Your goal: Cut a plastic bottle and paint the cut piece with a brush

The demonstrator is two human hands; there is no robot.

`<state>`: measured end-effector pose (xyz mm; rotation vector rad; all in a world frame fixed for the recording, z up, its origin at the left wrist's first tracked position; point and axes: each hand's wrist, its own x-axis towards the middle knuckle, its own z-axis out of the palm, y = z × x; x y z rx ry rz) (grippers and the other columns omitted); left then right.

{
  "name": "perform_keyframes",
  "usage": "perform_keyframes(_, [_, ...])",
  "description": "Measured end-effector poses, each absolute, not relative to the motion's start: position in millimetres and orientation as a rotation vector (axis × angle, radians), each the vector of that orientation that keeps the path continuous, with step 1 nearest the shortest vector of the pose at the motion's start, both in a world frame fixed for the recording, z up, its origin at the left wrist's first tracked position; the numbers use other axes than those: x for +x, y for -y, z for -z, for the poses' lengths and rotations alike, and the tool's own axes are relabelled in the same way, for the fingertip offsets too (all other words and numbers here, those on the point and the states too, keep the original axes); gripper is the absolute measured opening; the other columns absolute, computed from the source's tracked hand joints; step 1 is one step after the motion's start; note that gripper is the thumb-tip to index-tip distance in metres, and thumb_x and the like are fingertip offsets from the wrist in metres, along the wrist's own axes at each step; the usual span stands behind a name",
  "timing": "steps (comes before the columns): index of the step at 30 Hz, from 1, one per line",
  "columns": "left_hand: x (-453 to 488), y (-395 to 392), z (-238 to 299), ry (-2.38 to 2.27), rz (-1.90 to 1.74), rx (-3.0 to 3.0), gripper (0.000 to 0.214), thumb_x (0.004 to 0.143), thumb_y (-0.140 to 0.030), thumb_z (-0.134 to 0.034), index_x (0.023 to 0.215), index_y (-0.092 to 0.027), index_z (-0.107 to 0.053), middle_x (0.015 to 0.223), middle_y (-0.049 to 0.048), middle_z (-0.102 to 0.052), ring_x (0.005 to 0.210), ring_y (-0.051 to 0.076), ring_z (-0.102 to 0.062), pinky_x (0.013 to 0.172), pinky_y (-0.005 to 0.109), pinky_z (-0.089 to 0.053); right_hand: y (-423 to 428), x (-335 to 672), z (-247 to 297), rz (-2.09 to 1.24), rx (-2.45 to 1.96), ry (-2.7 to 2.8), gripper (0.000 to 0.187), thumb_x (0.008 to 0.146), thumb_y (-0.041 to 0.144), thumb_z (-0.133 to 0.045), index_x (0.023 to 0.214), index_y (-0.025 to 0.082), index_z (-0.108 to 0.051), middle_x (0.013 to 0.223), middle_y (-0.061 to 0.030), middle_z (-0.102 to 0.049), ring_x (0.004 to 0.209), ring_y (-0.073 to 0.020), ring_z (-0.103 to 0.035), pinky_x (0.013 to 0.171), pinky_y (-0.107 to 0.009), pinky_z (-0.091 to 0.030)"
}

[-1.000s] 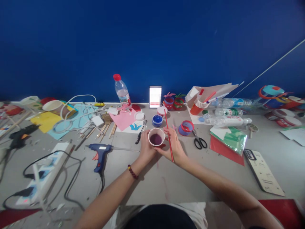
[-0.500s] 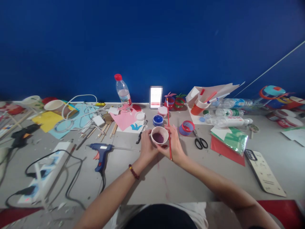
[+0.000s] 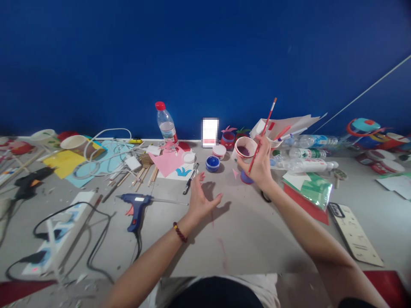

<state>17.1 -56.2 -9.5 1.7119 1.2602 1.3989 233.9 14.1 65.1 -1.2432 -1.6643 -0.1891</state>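
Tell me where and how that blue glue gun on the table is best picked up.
Probably by the handle of the blue glue gun, with the left hand coming from above on the near side. It lies on its side, handle pointing nearward, nozzle pointing left. The cord leaves the handle's lower end, so a grip higher up seems better.

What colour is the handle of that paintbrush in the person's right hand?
Red: the paintbrush handle, held in the right hand, shows best in the head view.
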Motion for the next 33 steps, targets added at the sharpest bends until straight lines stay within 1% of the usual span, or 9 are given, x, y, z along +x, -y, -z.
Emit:
perform_keyframes(2, [17.3,55.7,9.5,-1.261,-1.396,1.703,0.086,0.066,-0.020,-0.083,0.138,-0.037,-0.037,0.126,0.0093,-0.051,0.117,0.029,-0.055,0.099,0.060,-0.048,-20.8,239.1,-57.9,0.187,-1.267,1.691,0.075,0.077,0.031,-0.070,0.140,0.021,-0.031,0.137,-0.0191,-0.044,0.134,-0.0369,-0.044,0.109,-0.067,-0.039])
perform_keyframes(6, [17.0,55.5,12.7,-1.270,-1.370,1.707,0.084,0.067,-0.022,-0.082,0.138,-0.034,-0.038,0.128,0.0105,-0.051,0.119,0.030,-0.054,0.098,0.056,-0.048,-25.4,240.1,-45.0,0.138,-1.322,1.740,0.071,0.081,0.030,-0.067,0.141,0.016,-0.031,0.140,-0.0230,-0.041,0.138,-0.0363,-0.040,0.110,-0.062,-0.040])
perform_keyframes(10, [17.2,55.2,16.4,-1.282,-1.323,1.743,0.084,0.070,-0.025,-0.079,0.141,-0.032,-0.034,0.129,0.0112,-0.050,0.120,0.030,-0.053,0.098,0.055,-0.048,-30.8,234.7,-35.8,0.117,-1.374,1.719,0.066,0.085,0.033,-0.064,0.140,0.014,-0.032,0.139,-0.0234,-0.042,0.136,-0.0356,-0.042,0.109,-0.060,-0.042])
perform_keyframes(13, [17.7,54.9,17.5,-1.296,-1.304,1.769,0.085,0.071,-0.024,-0.077,0.142,-0.033,-0.031,0.130,0.0108,-0.049,0.120,0.030,-0.052,0.097,0.054,-0.048,-35.1,228.1,-32.0,0.119,-1.414,1.706,0.064,0.086,0.033,-0.061,0.140,0.013,-0.031,0.138,-0.0244,-0.041,0.136,-0.0357,-0.042,0.109,-0.059,-0.042])
perform_keyframes(17, [17.8,54.6,17.9,-1.296,-1.301,1.787,0.085,0.072,-0.024,-0.076,0.143,-0.033,-0.030,0.130,0.0107,-0.048,0.119,0.029,-0.051,0.096,0.053,-0.049,-36.4,218.7,-30.7,0.103,-1.492,1.720,0.067,0.087,0.028,-0.058,0.143,0.011,-0.026,0.143,-0.0280,-0.038,0.139,-0.0389,-0.039,0.108,-0.061,-0.042])
perform_keyframes(20, [17.7,54.6,18.0,-1.292,-1.287,1.794,0.084,0.073,-0.024,-0.075,0.143,-0.031,-0.029,0.132,0.0115,-0.047,0.119,0.029,-0.051,0.096,0.053,-0.048,-34.3,213.6,-31.4,0.098,-1.545,1.729,0.066,0.088,0.028,-0.055,0.144,0.012,-0.024,0.145,-0.0290,-0.035,0.140,-0.0411,-0.038,0.105,-0.063,-0.044])
perform_keyframes(23, [17.9,54.9,18.0,-1.290,-1.275,1.793,0.083,0.074,-0.025,-0.074,0.143,-0.030,-0.029,0.132,0.0121,-0.047,0.120,0.029,-0.051,0.096,0.052,-0.048,-32.2,211.4,-32.5,0.111,-1.602,1.725,0.065,0.090,0.026,-0.051,0.146,0.012,-0.022,0.147,-0.0295,-0.033,0.140,-0.0427,-0.038,0.100,-0.062,-0.048])
perform_keyframes(28, [18.1,55.1,17.7,-1.290,-1.268,1.782,0.083,0.073,-0.025,-0.075,0.142,-0.031,-0.029,0.133,0.0118,-0.047,0.120,0.029,-0.051,0.097,0.052,-0.048,-33.9,211.8,-34.1,0.100,-1.668,1.741,0.067,0.088,0.022,-0.051,0.146,0.008,-0.022,0.147,-0.0314,-0.033,0.138,-0.0439,-0.039,0.095,-0.059,-0.052])
perform_keyframes(33, [17.5,54.6,16.9,-1.281,-1.247,1.787,0.081,0.074,-0.025,-0.073,0.142,-0.029,-0.029,0.132,0.0125,-0.047,0.120,0.029,-0.050,0.096,0.053,-0.048,-35.3,209.1,-34.3,0.073,-1.727,1.754,0.064,0.087,0.020,-0.050,0.144,0.007,-0.024,0.145,-0.0317,-0.034,0.132,-0.0442,-0.045,0.090,-0.058,-0.054])
